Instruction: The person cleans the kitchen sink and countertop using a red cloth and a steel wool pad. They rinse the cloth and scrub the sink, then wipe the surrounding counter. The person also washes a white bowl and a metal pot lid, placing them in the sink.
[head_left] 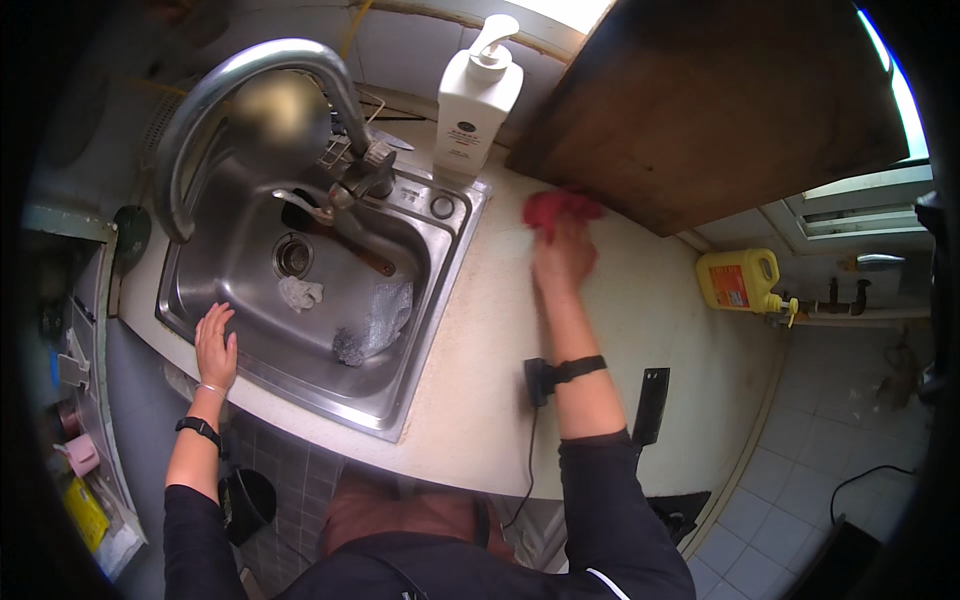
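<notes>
Right hand [566, 258] on a red cloth [562, 208], which is bunched against the pale desk [475, 390], right of the sink and toward the back. Cloth sits just beside the lower edge of a big dark brown panel [720, 100] that slants over the desk; can't tell if they touch. Right fingers are on the cloth, but blurred: can't tell if they're curled round it or pressed flat on top.

Left hand [215, 345] at the front-left rim of the metal sink [300, 398]. Left fingers extended, slightly apart, nothing in them; hand appears to rest on the rim, fingertips toward the basin.

In the sink: round drain [292, 256], crumpled white scrap [300, 293] near it, silvery mesh piece [380, 320] toward the right front, long brown handle [352, 248] lying behind those, partly hidden by the tap. Curved metal tap [268, 55] arches over the left side of the basin. White pump bottle [475, 115] stands behind the sink's back right corner, left of the panel.

Yellow jug [728, 280] with a pump top at far right. Flat black strip [653, 405] on the desk, right of the right forearm. Dark strap with a small box [540, 382] on that forearm, cable hanging down; black wristband [198, 430] on the left wrist.
</notes>
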